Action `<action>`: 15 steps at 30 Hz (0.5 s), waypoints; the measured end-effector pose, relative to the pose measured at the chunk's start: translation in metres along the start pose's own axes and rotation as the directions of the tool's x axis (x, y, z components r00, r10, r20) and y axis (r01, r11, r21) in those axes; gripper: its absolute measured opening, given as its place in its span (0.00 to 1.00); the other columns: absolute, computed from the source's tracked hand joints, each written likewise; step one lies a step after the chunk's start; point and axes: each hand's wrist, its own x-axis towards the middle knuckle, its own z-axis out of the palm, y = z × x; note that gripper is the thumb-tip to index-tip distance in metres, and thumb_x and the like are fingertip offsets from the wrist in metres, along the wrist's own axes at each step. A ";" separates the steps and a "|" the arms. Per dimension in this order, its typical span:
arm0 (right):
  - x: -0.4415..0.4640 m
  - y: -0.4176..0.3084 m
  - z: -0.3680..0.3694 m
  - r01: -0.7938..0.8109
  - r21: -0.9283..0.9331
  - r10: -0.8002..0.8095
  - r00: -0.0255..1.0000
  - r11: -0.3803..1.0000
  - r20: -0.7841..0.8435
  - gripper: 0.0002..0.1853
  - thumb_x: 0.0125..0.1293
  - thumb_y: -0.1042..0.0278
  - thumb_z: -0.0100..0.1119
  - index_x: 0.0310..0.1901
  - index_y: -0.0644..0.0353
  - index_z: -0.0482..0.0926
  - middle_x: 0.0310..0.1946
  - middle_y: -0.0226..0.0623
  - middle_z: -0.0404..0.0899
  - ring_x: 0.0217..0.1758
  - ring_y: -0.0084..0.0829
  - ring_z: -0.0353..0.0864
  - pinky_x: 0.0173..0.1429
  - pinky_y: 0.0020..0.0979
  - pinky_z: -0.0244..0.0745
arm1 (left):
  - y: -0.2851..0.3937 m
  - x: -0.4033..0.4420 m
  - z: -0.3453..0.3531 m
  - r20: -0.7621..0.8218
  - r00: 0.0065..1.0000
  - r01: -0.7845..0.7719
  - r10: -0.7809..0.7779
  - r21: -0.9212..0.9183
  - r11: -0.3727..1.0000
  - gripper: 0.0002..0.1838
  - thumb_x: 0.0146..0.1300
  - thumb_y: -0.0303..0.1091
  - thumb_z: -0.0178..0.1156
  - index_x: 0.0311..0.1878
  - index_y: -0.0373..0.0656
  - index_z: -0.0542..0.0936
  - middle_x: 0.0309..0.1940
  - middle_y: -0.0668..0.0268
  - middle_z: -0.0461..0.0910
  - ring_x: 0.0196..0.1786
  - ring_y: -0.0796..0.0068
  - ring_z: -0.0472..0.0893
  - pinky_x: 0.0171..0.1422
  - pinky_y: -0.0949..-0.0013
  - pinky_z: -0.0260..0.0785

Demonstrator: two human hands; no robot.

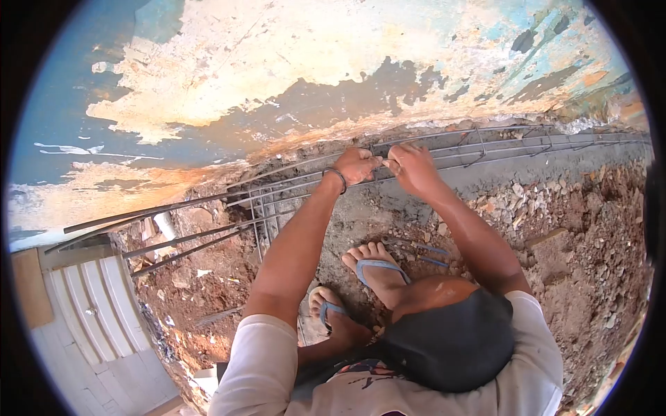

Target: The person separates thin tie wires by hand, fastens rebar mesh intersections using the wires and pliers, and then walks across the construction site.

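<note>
A cage of long steel reinforcing bars with stirrups runs along the foot of the wall. My left hand, with a dark band on its wrist, is closed at the bars with its fingers pinched. Close beside it, my right hand is closed too, its thumb and fingertips almost meeting those of the left. Whatever the fingertips pinch is too small to make out. A hand tool with two blue handles lies on the ground below, near my foot.
Peeling painted wall rises behind the bars. Bar ends stick out at the left. Rubble and red soil cover the ground on the right. My feet, in blue-strapped sandals, stand close below. A white ridged panel lies lower left.
</note>
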 end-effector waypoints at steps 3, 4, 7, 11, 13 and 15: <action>-0.015 -0.010 0.008 0.175 -0.291 -0.228 0.961 0.941 -0.158 0.06 0.64 0.66 0.62 0.36 0.58 0.78 0.37 0.39 0.78 0.47 0.43 0.76 0.51 0.47 0.65 | 0.003 -0.006 0.004 -0.061 0.997 -0.042 0.052 0.161 0.986 0.18 0.65 0.43 0.62 0.26 0.37 0.80 0.17 0.70 0.73 0.23 0.79 0.70 0.28 0.66 0.64; -0.019 -0.013 0.008 0.159 -0.306 -0.216 0.963 0.939 -0.161 0.05 0.63 0.69 0.62 0.38 0.58 0.78 0.40 0.38 0.77 0.50 0.42 0.74 0.55 0.47 0.63 | 0.006 -0.008 0.005 -0.080 0.993 -0.063 0.085 0.248 0.967 0.18 0.64 0.43 0.61 0.26 0.37 0.80 0.17 0.69 0.73 0.23 0.77 0.70 0.29 0.65 0.65; -0.023 -0.015 0.007 0.152 -0.343 -0.218 0.962 0.927 -0.164 0.06 0.62 0.71 0.63 0.41 0.60 0.78 0.44 0.37 0.76 0.52 0.40 0.72 0.59 0.46 0.61 | -0.010 0.000 0.007 -0.082 0.995 -0.038 0.056 0.207 0.978 0.19 0.64 0.44 0.62 0.25 0.37 0.80 0.17 0.68 0.74 0.23 0.76 0.71 0.30 0.66 0.65; -0.022 -0.013 0.008 0.169 -0.332 -0.238 0.955 0.928 -0.179 0.06 0.64 0.69 0.62 0.39 0.59 0.79 0.41 0.38 0.76 0.51 0.40 0.72 0.57 0.46 0.61 | 0.001 -0.006 0.003 -0.056 0.997 -0.037 0.044 0.119 0.992 0.19 0.62 0.45 0.65 0.25 0.37 0.81 0.17 0.67 0.77 0.23 0.77 0.72 0.30 0.66 0.66; -0.022 -0.017 0.003 0.165 -0.313 -0.244 0.942 0.935 -0.232 0.06 0.64 0.70 0.62 0.40 0.59 0.79 0.41 0.38 0.76 0.50 0.40 0.72 0.56 0.45 0.62 | 0.008 -0.009 0.002 -0.056 0.998 -0.022 0.028 0.109 0.994 0.19 0.61 0.45 0.66 0.26 0.37 0.82 0.18 0.67 0.78 0.23 0.78 0.73 0.30 0.66 0.66; -0.033 -0.021 -0.003 0.156 -0.290 -0.241 0.928 0.944 -0.284 0.06 0.64 0.70 0.62 0.41 0.59 0.78 0.41 0.38 0.76 0.49 0.41 0.73 0.56 0.45 0.62 | 0.003 -0.007 0.003 -0.049 0.999 -0.002 0.007 0.099 0.995 0.19 0.61 0.46 0.67 0.26 0.37 0.82 0.18 0.67 0.78 0.23 0.79 0.73 0.30 0.67 0.66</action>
